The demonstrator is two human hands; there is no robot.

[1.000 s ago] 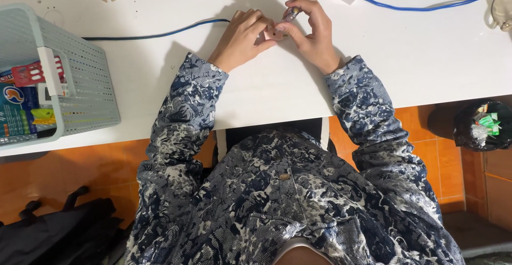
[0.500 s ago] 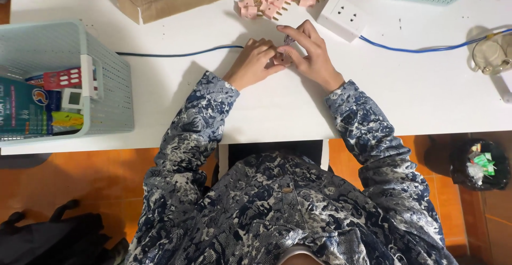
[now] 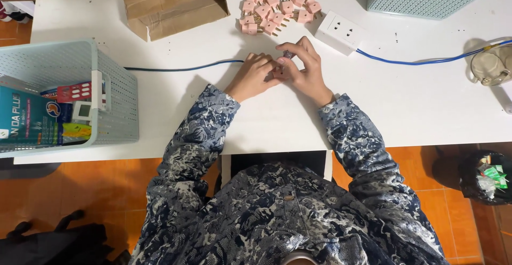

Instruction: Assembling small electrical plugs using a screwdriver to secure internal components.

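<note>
White table (image 3: 160,91): left basket (image 3: 114,91) holds packets, both hands (image 3: 255,77) (image 3: 305,73) pinch one small plug (image 3: 287,56), bare tabletop toward near edge.

The person is wearing a long-sleeved jacket (image 3: 277,211) in a mottled pattern of dark blue, grey and white. A small round button (image 3: 288,197) is showing at twelve o'clock on the chest. Both sleeves are ending at the wrists, leaving the left hand (image 3: 255,77) and right hand (image 3: 303,69) bare.
</note>
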